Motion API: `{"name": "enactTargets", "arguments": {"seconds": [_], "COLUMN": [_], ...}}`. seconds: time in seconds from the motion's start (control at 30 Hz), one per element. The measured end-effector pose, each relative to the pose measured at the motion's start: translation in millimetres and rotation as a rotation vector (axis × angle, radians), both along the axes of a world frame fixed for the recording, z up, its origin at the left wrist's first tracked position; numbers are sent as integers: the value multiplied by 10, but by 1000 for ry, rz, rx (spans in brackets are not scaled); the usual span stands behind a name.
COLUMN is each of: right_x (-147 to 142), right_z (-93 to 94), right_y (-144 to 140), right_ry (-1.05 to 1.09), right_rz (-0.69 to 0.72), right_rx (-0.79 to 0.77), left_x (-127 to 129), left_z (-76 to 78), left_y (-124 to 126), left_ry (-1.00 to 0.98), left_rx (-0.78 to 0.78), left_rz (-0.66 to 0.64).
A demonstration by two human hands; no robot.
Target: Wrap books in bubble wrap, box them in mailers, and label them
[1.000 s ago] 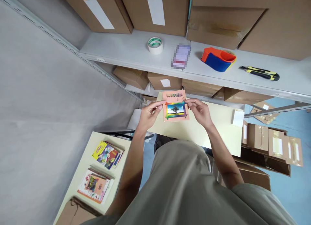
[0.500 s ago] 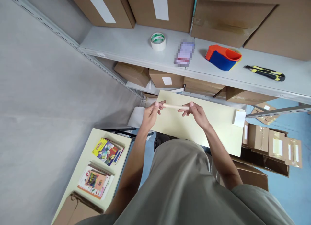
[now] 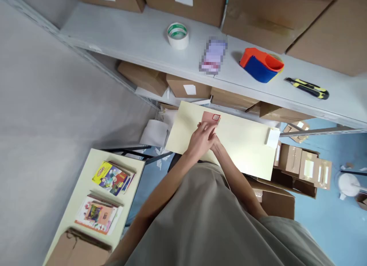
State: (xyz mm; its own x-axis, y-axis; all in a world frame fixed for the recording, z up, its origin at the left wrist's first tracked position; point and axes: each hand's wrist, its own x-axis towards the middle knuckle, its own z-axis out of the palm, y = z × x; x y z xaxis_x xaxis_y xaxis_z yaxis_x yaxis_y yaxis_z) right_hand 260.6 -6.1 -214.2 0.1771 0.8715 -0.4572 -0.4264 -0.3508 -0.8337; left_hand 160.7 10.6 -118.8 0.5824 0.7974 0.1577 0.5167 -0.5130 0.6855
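A flat pink rectangular item (image 3: 208,117), like a small booklet or pack, shows its face with a red-outlined mark near the top right corner. My left hand (image 3: 200,137) lies across its lower part, the fingers closed over it from the left. Partly hidden behind those fingers, my right hand (image 3: 214,141) grips the lower right of the same item. Both hands meet just above the pale yellow tabletop (image 3: 243,151). What the item's lower half looks like is covered by the hands.
On the shelf (image 3: 126,36) above are white tape (image 3: 178,37), a blurred-out phone-like item (image 3: 214,56), an orange and blue tape dispenser (image 3: 262,65) and a utility knife (image 3: 308,88). A small white box (image 3: 272,137) stands at the table's right. Books (image 3: 113,177) lie on a side table.
Earlier the item was held edge-on between both hands, spread apart. Now its pink face shows, and the hands have come together over its lower end. The view has shifted slightly.
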Motion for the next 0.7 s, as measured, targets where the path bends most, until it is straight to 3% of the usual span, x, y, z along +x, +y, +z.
{"name": "enactTargets", "arguments": {"seconds": [0.13,0.27,0.4,0.53,0.6,0.7], "right_x": [118,9,-151,-205,-239,-378], "right_z": [-323,-629,-883,-1126,-1218,-1270], "right_y": [-203,-126,303,711,788,787], "right_ry": [207,203,23,-183,-308,-569], "right_rz": [-85,-163,-209,-254,-278,-291], "right_rx": [-189,-383,-393,-374,-410,-405], "left_x": [-441,-872,-952,-1001,-1158,-1601], "left_z": [-590,-1272,-1762,-2073,-2199,-2379], "left_y": [203,350,603,943,1037,1042], "left_ry": [-140,-24,-59,-178,-213,-248], "left_rx": [-263,-525,-603,-635,-680,-765], "left_rz": [265,552,511,395,384,444]}}
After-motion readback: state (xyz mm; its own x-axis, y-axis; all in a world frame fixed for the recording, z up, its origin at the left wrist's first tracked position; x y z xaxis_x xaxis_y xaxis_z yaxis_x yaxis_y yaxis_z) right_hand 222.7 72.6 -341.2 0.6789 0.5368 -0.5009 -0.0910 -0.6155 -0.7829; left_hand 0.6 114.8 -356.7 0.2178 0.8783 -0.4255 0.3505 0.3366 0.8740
